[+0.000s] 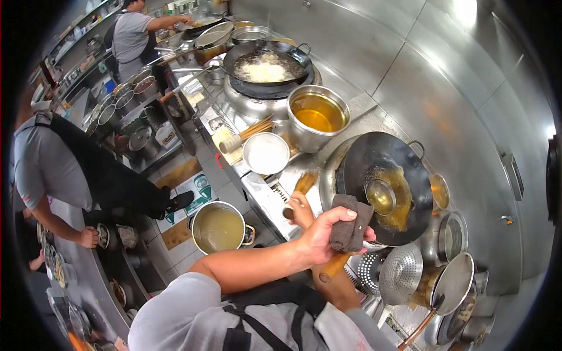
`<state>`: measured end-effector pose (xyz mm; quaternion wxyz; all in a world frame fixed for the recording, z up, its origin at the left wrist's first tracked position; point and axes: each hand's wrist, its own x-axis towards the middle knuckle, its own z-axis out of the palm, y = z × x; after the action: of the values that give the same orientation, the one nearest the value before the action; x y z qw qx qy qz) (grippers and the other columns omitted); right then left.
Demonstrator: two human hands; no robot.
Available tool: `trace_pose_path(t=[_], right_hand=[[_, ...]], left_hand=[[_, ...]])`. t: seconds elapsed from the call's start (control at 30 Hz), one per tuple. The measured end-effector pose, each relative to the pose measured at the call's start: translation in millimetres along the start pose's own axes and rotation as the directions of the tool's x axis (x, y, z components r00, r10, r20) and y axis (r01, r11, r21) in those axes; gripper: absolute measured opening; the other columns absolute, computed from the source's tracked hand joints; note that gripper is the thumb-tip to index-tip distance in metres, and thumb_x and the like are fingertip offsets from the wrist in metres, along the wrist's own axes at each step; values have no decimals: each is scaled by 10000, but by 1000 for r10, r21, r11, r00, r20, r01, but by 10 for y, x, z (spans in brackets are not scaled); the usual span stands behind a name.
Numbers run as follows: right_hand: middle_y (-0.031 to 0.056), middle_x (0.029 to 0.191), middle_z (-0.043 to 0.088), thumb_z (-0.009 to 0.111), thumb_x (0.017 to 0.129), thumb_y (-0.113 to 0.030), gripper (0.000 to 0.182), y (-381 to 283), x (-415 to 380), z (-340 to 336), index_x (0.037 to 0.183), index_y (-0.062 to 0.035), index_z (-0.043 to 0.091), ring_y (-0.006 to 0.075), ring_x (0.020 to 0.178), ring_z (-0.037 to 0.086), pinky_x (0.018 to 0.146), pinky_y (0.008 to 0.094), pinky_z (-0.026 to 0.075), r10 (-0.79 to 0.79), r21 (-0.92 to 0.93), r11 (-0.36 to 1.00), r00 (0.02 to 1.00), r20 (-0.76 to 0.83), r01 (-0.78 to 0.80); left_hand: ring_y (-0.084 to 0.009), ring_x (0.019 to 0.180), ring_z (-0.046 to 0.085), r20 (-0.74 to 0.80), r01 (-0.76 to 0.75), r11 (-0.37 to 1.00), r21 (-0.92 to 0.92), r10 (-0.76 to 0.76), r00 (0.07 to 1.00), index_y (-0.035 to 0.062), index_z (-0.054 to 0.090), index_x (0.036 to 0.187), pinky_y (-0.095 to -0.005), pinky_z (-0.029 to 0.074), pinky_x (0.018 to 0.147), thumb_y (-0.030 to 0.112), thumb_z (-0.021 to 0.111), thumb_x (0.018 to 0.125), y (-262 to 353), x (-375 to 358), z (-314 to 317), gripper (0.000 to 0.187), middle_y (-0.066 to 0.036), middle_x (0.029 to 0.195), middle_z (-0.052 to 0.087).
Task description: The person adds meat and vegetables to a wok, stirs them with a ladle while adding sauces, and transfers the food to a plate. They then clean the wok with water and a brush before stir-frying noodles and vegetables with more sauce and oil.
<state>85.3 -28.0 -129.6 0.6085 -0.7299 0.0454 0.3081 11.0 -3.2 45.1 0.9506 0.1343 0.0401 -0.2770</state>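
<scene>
My left hand (319, 237) grips a folded dark cloth (350, 223), thumb on top, above the near edge of a black wok (364, 169). Beneath it, a wooden handle (335, 267) sticks out toward me. A ladle (380, 196) rests in the wok's yellowish liquid (400, 202); its handle is mostly hidden. My right arm passes under the left one, and my right hand (301, 212) is closed around a bamboo brush (305, 182) left of the wok. A white bowl (266, 153) and a steel pot of golden oil (317, 114) stand beyond.
Another wok (266, 64) holds pale foamy contents. A pot of cloudy liquid (218, 228) is at the lower left. Perforated strainers (400, 274) lie right of my hands. One person (64, 158) stands at the left, another (132, 38) at the back.
</scene>
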Motion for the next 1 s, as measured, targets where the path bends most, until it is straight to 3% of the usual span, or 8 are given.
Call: trace_pose_path(t=[0.07, 0.13, 0.17, 0.2, 0.3, 0.53, 0.73, 1.0], right_hand=[[53, 1180, 578, 589, 849, -351, 437, -402, -1095, 98, 1215, -122, 520, 197, 973, 572, 809, 350, 488, -216, -363, 927, 922, -320, 91], [90, 1190, 559, 749, 753, -210, 640, 24, -1449, -540, 1270, -11, 429, 215, 1121, 527, 975, 337, 415, -496, 680, 636, 868, -2, 365], [102, 1136, 567, 490, 926, -255, 379, 129, -1794, -600, 1258, -73, 484, 204, 1062, 552, 867, 329, 462, -447, 158, 869, 881, -156, 469], [97, 994, 601, 542, 884, -314, 357, 383, -2082, -805, 1149, -74, 545, 232, 903, 590, 757, 329, 492, 112, 737, 672, 973, -202, 75], [140, 903, 597, 541, 798, -418, 499, 911, -3023, -1404, 1128, -44, 527, 268, 760, 588, 641, 356, 514, 150, 906, 421, 981, -121, 47], [147, 1296, 475, 573, 796, -56, 657, -135, -3127, -1831, 1405, 15, 337, 251, 1119, 512, 982, 358, 407, -616, -480, 776, 331, -715, 409], [162, 1139, 611, 709, 757, -314, 584, -750, -1234, -2672, 1307, -227, 532, 333, 1072, 570, 921, 405, 441, -523, -919, 343, 852, -15, 195], [197, 1045, 645, 629, 815, -345, 364, -770, -819, -2708, 1160, -228, 629, 354, 963, 634, 798, 450, 512, -469, -956, 293, 872, -138, 6]], left_hand=[[-304, 1058, 602, 9, 0, 1000, -27, 0, 1000, 57, 570, 1152, -528, 444, 941, 333, 566, 807, 74, -32, -32, 441, -164, 1050, 650], [-303, 1065, 598, 49, -5, 995, -98, 10, 999, 60, 566, 1159, -535, 438, 946, 336, 563, 810, 149, -47, -127, 445, -157, 1052, 651], [-302, 1073, 595, 89, -8, 986, -169, 23, 996, 63, 562, 1167, -541, 431, 951, 339, 559, 813, 179, -52, -182, 449, -150, 1055, 653], [-278, 1070, 596, 88, -24, 985, -170, 39, 995, 85, 556, 1184, -540, 450, 925, 369, 558, 817, 205, -62, -231, 465, -132, 1074, 644], [-246, 1034, 605, 78, -58, 986, -153, 71, 994, 105, 554, 1189, -517, 481, 877, 400, 556, 817, 287, -134, -340, 475, -118, 1080, 630], [-223, 869, 608, -95, -146, 989, -22, 143, 985, 102, 555, 1105, -403, 514, 700, 411, 568, 797, 61, -134, -192, 437, -109, 988, 624], [-240, 772, 597, -129, -206, 972, 114, 220, 967, 79, 565, 1049, -378, 481, 569, 381, 579, 787, -175, 10, -43, 400, -120, 900, 629], [-234, 699, 598, -151, -240, 944, 226, 277, 949, 37, 570, 987, -353, 470, 562, 353, 590, 778, -282, 0, -18, 379, -130, 828, 633]])
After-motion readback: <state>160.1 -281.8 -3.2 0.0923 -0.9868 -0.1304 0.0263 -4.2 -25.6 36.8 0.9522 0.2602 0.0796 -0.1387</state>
